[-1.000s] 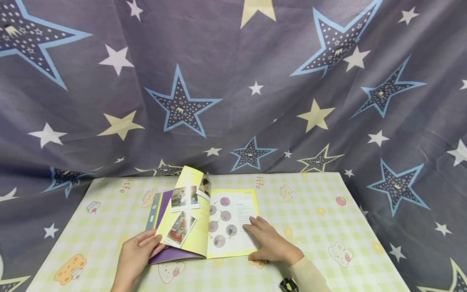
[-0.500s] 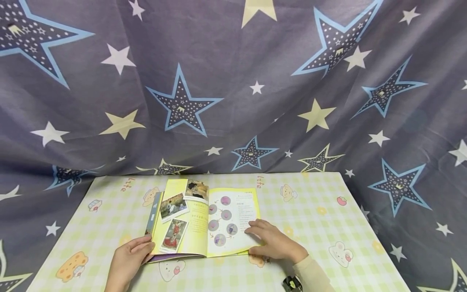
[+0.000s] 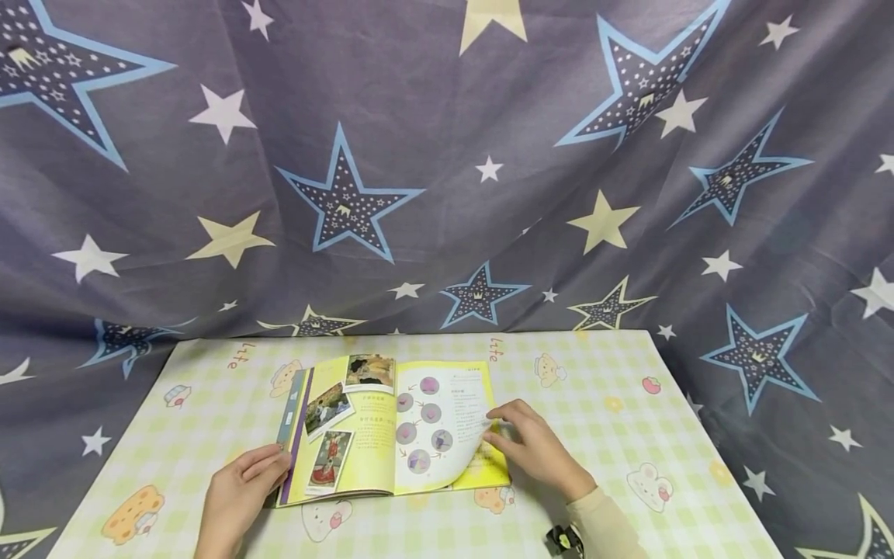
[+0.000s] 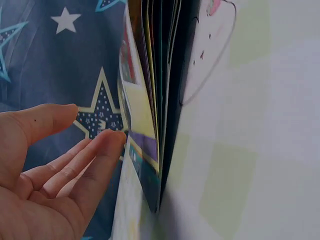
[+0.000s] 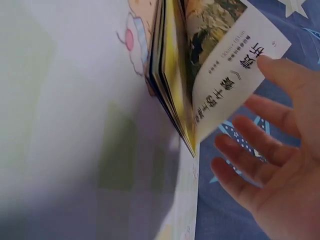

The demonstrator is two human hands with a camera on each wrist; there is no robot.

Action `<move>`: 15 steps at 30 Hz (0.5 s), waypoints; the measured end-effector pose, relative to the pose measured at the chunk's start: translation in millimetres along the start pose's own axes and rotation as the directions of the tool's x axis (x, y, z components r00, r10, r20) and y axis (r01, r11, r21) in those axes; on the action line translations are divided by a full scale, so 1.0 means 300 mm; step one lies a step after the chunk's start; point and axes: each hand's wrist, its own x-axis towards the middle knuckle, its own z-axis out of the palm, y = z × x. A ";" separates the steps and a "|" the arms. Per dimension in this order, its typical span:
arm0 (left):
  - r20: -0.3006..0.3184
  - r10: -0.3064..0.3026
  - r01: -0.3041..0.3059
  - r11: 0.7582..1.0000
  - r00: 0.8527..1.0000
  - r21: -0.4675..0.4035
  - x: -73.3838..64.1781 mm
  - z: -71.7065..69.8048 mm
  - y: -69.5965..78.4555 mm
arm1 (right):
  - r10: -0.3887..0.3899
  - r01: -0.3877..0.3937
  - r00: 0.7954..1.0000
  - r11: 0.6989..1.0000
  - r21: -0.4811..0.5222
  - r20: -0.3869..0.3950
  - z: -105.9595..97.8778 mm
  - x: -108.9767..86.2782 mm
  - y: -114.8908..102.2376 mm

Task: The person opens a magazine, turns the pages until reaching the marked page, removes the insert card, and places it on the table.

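An open book (image 3: 377, 458) lies on the table, with photos on its yellow left page and round pictures on the right one. My right hand (image 3: 538, 450) pinches the outer edge of that right page (image 3: 447, 404), whose lower corner curls up over a yellow page (image 3: 485, 470) beneath. In the right wrist view, the thumb is on the lifted page (image 5: 230, 80) and the other fingers spread out behind. My left hand (image 3: 240, 493) is at the book's lower left edge. The left wrist view shows its fingers (image 4: 97, 170) fairly straight, one fingertip right at the page edges.
The table (image 3: 594, 512) wears a green checked cloth with cartoon prints. A dark curtain (image 3: 447, 155) with stars hangs right behind it and along the right side. A black device (image 3: 564, 539) sits at my right wrist.
The left page has come down from its raised position to lie flat, and my left hand has moved off it to the left. My right hand has lifted the right page's edge.
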 end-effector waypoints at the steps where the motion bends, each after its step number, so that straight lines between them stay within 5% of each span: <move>1: 0.003 0.003 -0.003 1.000 1.000 0.001 0.001 0.006 0.005 | -0.002 0.001 1.000 1.000 -0.011 -0.024 0.006 0.001 0.000; 11: 0.058 0.114 -0.120 0.985 0.992 0.125 -0.020 0.112 0.074 | -0.093 0.095 0.989 0.995 0.010 -0.117 0.057 0.030 -0.032; 15: 0.111 0.181 -0.189 0.979 0.977 0.074 -0.023 0.171 0.093 | -0.133 0.140 0.985 0.989 0.051 -0.113 0.075 0.044 -0.052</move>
